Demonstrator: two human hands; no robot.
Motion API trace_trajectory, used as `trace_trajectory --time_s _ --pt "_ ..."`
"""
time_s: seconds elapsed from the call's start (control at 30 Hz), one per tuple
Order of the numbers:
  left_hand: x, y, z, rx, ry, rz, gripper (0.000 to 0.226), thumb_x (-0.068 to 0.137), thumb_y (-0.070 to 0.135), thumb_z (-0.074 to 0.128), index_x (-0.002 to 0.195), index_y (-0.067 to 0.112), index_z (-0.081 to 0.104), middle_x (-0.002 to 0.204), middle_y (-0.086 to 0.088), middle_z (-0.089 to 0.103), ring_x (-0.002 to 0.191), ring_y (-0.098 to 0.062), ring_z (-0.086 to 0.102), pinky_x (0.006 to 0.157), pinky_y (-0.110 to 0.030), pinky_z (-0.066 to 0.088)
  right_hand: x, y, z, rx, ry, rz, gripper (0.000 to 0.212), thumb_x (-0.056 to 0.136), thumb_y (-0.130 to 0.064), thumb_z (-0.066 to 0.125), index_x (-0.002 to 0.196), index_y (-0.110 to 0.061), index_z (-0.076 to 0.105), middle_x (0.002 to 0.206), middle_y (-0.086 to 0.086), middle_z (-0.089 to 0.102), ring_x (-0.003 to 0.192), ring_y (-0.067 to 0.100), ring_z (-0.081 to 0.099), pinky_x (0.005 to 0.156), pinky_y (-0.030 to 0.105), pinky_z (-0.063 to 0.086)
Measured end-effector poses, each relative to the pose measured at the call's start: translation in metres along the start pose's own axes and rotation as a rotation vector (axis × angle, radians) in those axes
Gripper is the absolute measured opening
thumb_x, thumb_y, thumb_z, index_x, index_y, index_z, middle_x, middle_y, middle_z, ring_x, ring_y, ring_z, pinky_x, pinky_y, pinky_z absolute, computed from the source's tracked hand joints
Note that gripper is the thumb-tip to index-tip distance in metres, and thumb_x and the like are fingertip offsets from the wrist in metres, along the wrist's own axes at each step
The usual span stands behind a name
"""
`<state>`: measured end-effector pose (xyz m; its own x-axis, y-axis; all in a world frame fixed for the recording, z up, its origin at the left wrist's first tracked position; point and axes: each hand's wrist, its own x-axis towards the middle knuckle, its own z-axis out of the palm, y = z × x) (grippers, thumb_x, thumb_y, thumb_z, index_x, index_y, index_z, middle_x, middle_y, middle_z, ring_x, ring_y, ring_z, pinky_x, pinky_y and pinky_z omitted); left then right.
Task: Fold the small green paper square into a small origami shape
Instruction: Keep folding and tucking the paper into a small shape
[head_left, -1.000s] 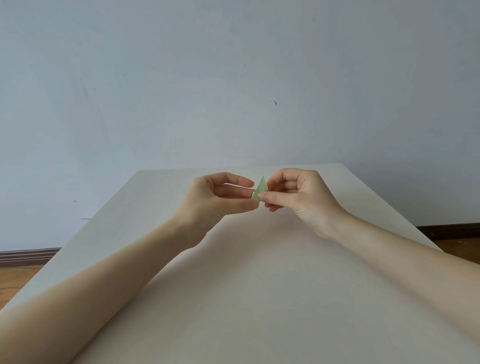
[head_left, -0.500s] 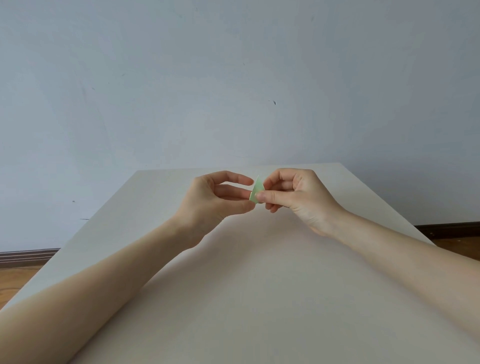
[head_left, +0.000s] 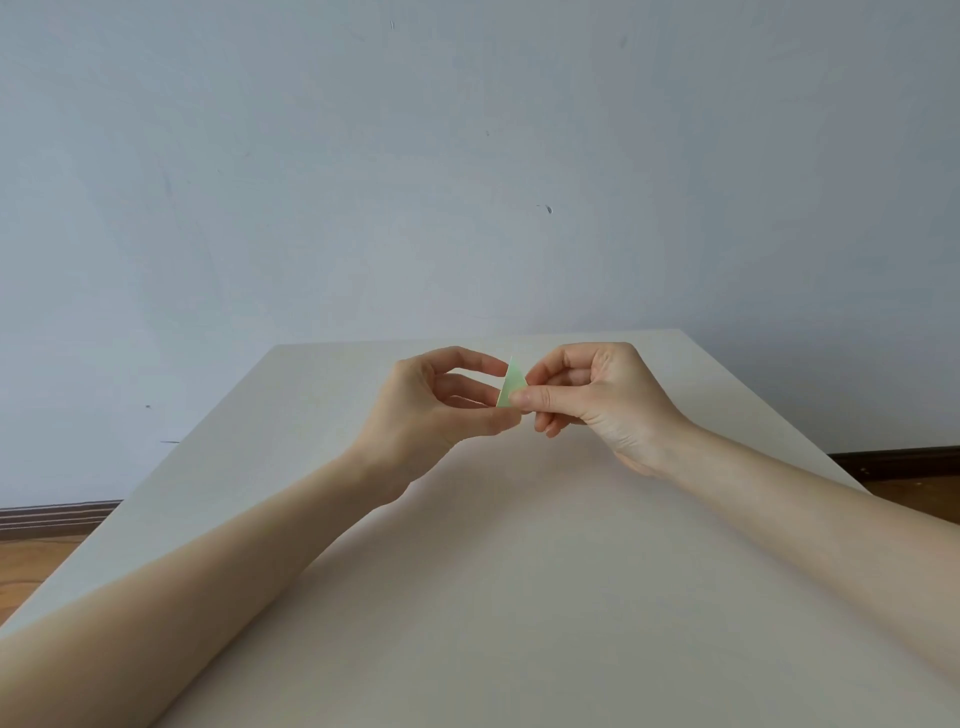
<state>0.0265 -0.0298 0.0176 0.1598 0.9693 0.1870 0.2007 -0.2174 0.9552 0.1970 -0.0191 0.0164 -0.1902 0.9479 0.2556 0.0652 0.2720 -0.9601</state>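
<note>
The small green paper is folded into a narrow triangle that points up, held in the air above the far half of the table. My left hand pinches its lower left edge between thumb and fingers. My right hand pinches its lower right corner between thumb and forefinger. The bottom of the paper is hidden behind my fingertips.
The pale table spreads below both forearms, and its far edge meets a plain grey-blue wall. Wooden floor shows past the left and right table edges.
The paper showed as a thin sliver half a second ago and now faces me again as a fuller triangle. Both hands stay in nearly the same place.
</note>
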Motion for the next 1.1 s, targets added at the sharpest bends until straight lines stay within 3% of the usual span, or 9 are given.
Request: trace_trajectory --time_s 0.47,0.73,1.1 --pt "0.0031 -0.0021 0.0027 0.035 0.037 -0.042 0.016 0.075 0.008 0.073 0.088 0.015 0.068 0.073 -0.004 0.074 0.064 -0.015 0.066 0.082 -0.032 0.055 0.0006 -0.0022 0.0013 0.040 0.012 0.023 0.013 0.071 0.003 0.074 0.076 0.000 0.063 0.058 0.004 0.069 0.048 0.017 0.063 0.051 0.021 0.052" --pt "0.0065 -0.0028 -0.0030 -0.045 0.056 -0.084 0.016 0.076 0.000 0.070 0.087 0.011 0.069 0.067 0.000 0.072 0.063 -0.014 0.068 0.078 -0.025 0.056 0.0037 -0.0008 -0.0023 0.137 0.077 0.089 0.013 0.071 0.004 0.074 0.074 -0.002 0.062 0.057 0.004 0.067 0.046 0.014 0.062 0.052 0.019 0.052" --pt "0.0043 -0.0033 -0.0007 -0.103 0.042 -0.077 0.009 0.077 0.006 0.072 0.086 0.005 0.072 0.078 -0.007 0.074 0.071 -0.017 0.070 0.076 -0.024 0.057 0.0029 0.0014 -0.0028 0.130 0.060 0.100 0.013 0.071 0.004 0.074 0.076 -0.001 0.063 0.061 0.006 0.069 0.050 0.017 0.065 0.053 0.019 0.052"
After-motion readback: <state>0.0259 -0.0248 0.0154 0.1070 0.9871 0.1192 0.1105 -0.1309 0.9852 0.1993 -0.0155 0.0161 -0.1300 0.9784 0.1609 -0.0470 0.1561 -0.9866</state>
